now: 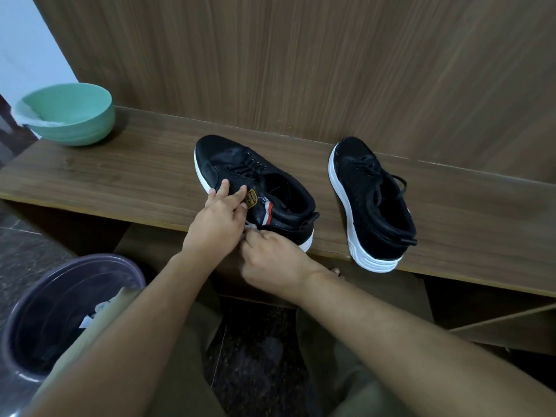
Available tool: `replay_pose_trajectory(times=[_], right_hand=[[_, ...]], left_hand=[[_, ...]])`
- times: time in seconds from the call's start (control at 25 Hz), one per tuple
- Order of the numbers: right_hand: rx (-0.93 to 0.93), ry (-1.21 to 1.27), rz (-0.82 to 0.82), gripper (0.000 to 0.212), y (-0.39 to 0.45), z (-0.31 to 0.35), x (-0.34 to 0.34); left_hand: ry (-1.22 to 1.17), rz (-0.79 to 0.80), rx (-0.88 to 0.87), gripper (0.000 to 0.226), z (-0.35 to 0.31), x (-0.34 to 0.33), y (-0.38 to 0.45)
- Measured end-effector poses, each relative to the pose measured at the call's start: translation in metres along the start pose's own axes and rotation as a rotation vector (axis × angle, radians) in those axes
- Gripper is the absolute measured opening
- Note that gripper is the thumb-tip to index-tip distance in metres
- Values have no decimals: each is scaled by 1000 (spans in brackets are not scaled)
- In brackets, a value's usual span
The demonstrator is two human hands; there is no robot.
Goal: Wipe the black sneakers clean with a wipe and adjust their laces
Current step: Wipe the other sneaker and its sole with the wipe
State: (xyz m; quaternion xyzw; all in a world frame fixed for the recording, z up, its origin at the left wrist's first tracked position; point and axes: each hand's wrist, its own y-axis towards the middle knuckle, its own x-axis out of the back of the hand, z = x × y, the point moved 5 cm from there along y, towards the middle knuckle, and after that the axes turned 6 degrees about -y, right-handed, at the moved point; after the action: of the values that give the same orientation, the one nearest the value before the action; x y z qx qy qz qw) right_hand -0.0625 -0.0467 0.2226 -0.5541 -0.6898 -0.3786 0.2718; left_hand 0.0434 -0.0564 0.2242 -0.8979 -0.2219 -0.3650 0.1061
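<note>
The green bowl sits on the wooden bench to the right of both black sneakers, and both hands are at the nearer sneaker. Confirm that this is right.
One thing is wrong: the green bowl sits at the left end of the wooden bench, left of both sneakers, as the head view shows. The rest holds: the left hand and right hand are both at the nearer sneaker, with a bit of white wipe between them.

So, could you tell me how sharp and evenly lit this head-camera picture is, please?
In the head view, the wide lens bows the shelf edge; both sneakers look sharp; the right hand is slightly motion-blurred; light is dim and warm, with soft sheen on the shelf near the green bowl; the floor below is dark.
</note>
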Motion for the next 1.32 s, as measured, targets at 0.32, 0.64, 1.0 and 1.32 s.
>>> replay_pose_trajectory(times=[0.32, 0.64, 1.0, 1.32], right_hand=[[102, -61, 43, 19, -67, -13, 14], [79, 49, -31, 18, -46, -3, 1], [-1559, 894, -408, 27, -116, -74, 16], [-1839, 1090, -435, 25, -87, -39, -6]], left_hand=[[49, 21, 14, 44, -1, -1, 1], [48, 49, -7, 44, 2, 2, 0], [-142, -272, -308, 38, -60, 0, -36], [-405, -5, -200, 25, -62, -32, -34]])
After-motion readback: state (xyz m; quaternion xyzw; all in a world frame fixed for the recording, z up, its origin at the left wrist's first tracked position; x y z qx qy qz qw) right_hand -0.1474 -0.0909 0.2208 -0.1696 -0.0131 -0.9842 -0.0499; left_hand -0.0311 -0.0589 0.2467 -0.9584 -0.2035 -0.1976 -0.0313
